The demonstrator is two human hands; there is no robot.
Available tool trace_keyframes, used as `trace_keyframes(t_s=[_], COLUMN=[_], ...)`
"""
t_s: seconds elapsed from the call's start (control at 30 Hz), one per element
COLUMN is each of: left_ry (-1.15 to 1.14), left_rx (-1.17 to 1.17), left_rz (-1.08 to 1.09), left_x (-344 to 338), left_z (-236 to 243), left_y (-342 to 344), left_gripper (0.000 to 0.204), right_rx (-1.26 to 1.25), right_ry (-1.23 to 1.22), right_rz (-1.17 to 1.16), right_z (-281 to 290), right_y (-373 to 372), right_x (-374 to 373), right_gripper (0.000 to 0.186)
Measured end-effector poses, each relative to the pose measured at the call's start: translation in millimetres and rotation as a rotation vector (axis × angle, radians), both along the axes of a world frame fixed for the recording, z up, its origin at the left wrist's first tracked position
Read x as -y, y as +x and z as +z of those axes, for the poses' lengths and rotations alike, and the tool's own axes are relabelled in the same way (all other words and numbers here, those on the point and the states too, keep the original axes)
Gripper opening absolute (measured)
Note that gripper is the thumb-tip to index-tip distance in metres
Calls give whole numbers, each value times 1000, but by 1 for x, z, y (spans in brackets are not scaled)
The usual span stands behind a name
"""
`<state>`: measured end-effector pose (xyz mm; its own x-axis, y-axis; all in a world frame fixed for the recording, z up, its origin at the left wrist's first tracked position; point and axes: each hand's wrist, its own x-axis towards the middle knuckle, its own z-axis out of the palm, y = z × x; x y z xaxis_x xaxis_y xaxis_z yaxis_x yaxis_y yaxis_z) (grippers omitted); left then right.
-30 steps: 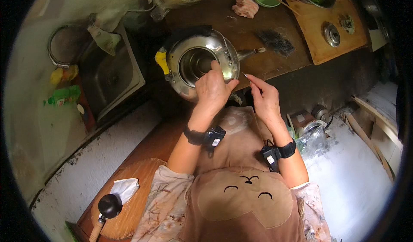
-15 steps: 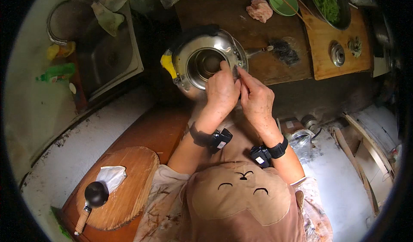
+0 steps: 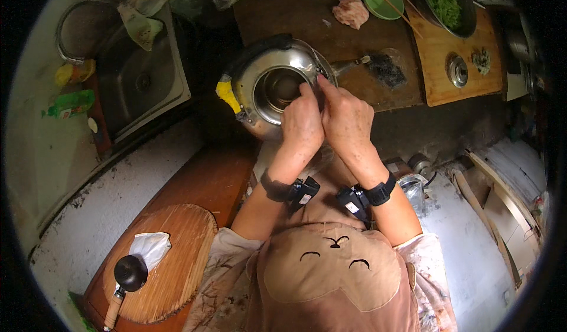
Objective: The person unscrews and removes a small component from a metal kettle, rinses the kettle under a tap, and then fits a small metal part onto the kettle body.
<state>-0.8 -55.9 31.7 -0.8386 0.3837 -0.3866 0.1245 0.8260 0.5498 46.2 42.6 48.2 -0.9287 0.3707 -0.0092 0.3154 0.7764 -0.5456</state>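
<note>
A metal kettle [image 3: 245, 87] with no lid on it is tilted so that its round opening faces me, and its spout [image 3: 351, 65] points right. The black handle [image 3: 260, 47] has yellow tape wound round one end. Fingers of my left hand [image 3: 302, 122] are curled over the near right rim of the opening, gripping it. My right hand [image 3: 345, 116] is closed beside it, with a fingertip against the handle joint on the kettle's right side. Whether that hand pinches anything small is hidden behind its fingers.
Right of the kettle lie a dark patch in clear plastic [image 3: 387, 69] and a cutting board [image 3: 437, 84] bearing a metal lid [image 3: 458, 71]. Behind are a green bowl [image 3: 378, 4] and a pan of greens [image 3: 466, 28]. A sink [image 3: 180, 84] is left; a ladle [image 3: 130, 273] lies near left.
My right hand's fingers have shifted up along the kettle's rim to the handle joint, closer to my left hand. The view has moved slightly; my left hand keeps its grip.
</note>
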Motion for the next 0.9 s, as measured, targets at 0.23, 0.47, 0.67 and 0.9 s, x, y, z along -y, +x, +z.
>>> trace_keyframes(t_s=[0.23, 0.47, 0.67, 0.9], left_ry=[-7, -43, 7, 23], left_rx=[1, 29, -7, -13], left_rz=[-24, -20, -16, -14], left_x=[2, 1, 2, 1], left_z=[4, 3, 1, -1], left_y=[0, 0, -2, 1], left_gripper=[39, 39, 38, 38], right_rx=[18, 52, 47, 21], right_ry=[41, 44, 47, -4], right_rz=[57, 34, 31, 19], right_z=[4, 7, 1, 1], right_y=[2, 4, 8, 5], right_x=[-2, 2, 2, -3], right_gripper=[42, 41, 39, 37])
